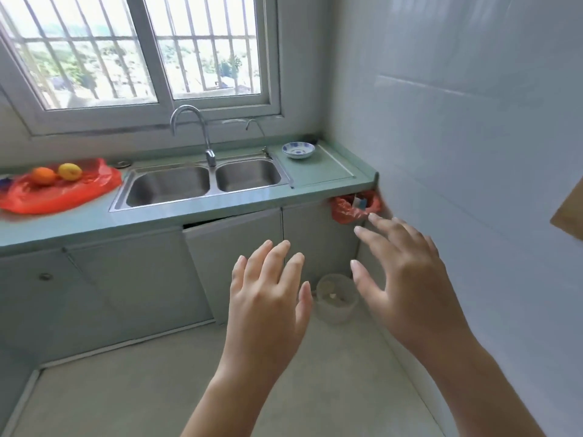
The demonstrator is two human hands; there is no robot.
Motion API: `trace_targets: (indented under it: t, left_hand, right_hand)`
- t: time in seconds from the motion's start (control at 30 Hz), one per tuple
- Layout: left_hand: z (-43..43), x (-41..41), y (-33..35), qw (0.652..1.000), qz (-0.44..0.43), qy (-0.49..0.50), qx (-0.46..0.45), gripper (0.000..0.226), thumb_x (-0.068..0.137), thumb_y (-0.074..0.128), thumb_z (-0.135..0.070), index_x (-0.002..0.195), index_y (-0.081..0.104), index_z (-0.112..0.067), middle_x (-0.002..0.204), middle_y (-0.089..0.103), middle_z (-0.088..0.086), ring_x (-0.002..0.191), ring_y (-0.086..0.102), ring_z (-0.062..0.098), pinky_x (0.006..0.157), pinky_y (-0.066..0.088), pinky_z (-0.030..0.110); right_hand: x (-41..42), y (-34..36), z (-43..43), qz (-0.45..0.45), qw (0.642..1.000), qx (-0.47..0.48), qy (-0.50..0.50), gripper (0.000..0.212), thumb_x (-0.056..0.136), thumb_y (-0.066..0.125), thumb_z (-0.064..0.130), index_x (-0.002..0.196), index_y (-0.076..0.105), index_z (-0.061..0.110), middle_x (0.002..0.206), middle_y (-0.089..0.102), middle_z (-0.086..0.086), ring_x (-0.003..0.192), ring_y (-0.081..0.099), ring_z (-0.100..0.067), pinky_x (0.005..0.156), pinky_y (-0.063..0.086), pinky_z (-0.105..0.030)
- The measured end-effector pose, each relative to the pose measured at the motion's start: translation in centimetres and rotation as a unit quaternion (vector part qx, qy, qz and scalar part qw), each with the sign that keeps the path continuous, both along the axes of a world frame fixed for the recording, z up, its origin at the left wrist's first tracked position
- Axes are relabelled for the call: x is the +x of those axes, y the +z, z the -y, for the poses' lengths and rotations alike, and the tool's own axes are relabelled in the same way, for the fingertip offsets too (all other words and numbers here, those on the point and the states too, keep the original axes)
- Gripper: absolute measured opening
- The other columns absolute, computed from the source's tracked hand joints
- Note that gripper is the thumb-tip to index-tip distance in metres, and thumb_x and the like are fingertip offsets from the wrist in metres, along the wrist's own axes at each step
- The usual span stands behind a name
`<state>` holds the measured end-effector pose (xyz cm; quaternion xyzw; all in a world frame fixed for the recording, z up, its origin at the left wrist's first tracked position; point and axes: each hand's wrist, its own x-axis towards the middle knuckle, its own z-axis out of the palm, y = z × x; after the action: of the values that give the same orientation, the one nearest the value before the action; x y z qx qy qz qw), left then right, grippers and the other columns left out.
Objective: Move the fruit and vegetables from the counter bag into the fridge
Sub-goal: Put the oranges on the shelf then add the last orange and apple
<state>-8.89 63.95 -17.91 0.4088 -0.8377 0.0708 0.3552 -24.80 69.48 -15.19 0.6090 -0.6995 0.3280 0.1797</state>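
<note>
Counter bag: the red plastic bag point(60, 192) lies flattened on the green counter point(195, 212) at the left edge of the frame, left of the double sink point(202, 184).
Fruit: an orange fruit point(43, 175) and a yellow fruit point(70, 171) rest on top of the bag, touching or nearly so; no other produce shows.
Fridge: not in view.
Progress: at least these two pieces are left to move; how many have already gone I cannot tell.
Left hand point(268, 291): lower centre of the frame, palm down, fingers spread and straight, holding nothing, well apart from the bag.
Right hand point(407, 272): right of centre, fingers splayed, holding nothing, raised in front of the cabinet doors point(233, 247).
Surroundings: a blue-patterned bowl point(298, 149) sits right of the sink; another red bag point(350, 209) hangs under the counter's right end.
</note>
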Motion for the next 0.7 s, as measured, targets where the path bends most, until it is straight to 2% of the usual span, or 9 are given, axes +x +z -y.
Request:
trace_targets:
  t: [0.17, 0.27, 0.37, 0.5, 0.7]
  left_hand:
    - [7.5, -0.9, 1.7, 0.999, 0.004, 0.038, -0.027, 0.035, 0.08, 0.044, -0.029, 0.103, 0.064, -0.011, 0.114, 0.064, 0.009, 0.112, 0.055, 0.028, 0.093, 0.041, 0.049]
    - [11.8, -0.5, 2.5, 0.996, -0.007, 0.08, -0.033, 0.036, 0.08, 0.044, -0.029, 0.104, 0.065, -0.011, 0.114, 0.064, 0.009, 0.112, 0.054, 0.027, 0.096, 0.035, 0.045]
    - [15.0, 0.7, 2.4, 0.992, -0.009, 0.125, -0.027, 0.037, 0.079, 0.044, -0.029, 0.102, 0.067, -0.01, 0.113, 0.065, 0.01, 0.109, 0.059, 0.03, 0.094, 0.042, 0.049]
    - [18.7, 3.3, 1.4, 0.986, -0.007, 0.168, -0.016, 0.037, 0.078, 0.045, -0.027, 0.101, 0.067, -0.008, 0.111, 0.066, 0.011, 0.106, 0.06, 0.032, 0.09, 0.042, 0.054]
    - [24.5, 8.7, -0.2, 0.976, -0.024, 0.218, -0.005, 0.037, 0.078, 0.045, -0.028, 0.102, 0.066, -0.01, 0.113, 0.065, 0.007, 0.111, 0.051, 0.024, 0.092, 0.041, 0.053]
  right_hand:
    - [-0.2, 0.5, 8.8, -0.004, 0.999, 0.013, 0.051, 0.048, 0.079, 0.042, 0.037, 0.112, 0.064, 0.009, 0.122, 0.06, -0.013, 0.115, 0.053, -0.037, 0.091, 0.041, -0.06]
    - [-0.1, 0.9, 14.0, -0.003, 0.996, 0.023, 0.091, 0.049, 0.079, 0.041, 0.038, 0.113, 0.064, 0.01, 0.121, 0.06, -0.012, 0.115, 0.053, -0.036, 0.09, 0.041, -0.06]
    - [0.8, 1.0, 19.0, -0.008, 0.992, 0.024, 0.122, 0.049, 0.079, 0.04, 0.038, 0.111, 0.064, 0.009, 0.117, 0.062, -0.013, 0.113, 0.055, -0.036, 0.089, 0.041, -0.059]
    - [3.0, 0.4, 24.3, 0.003, 0.986, 0.029, 0.161, 0.049, 0.079, 0.04, 0.038, 0.11, 0.064, 0.009, 0.117, 0.062, -0.013, 0.11, 0.057, -0.036, 0.089, 0.043, -0.059]
    - [8.7, -1.1, 31.7, -0.01, 0.977, 0.028, 0.213, 0.048, 0.077, 0.042, 0.037, 0.108, 0.065, 0.008, 0.114, 0.064, -0.015, 0.106, 0.059, -0.036, 0.087, 0.045, -0.059]
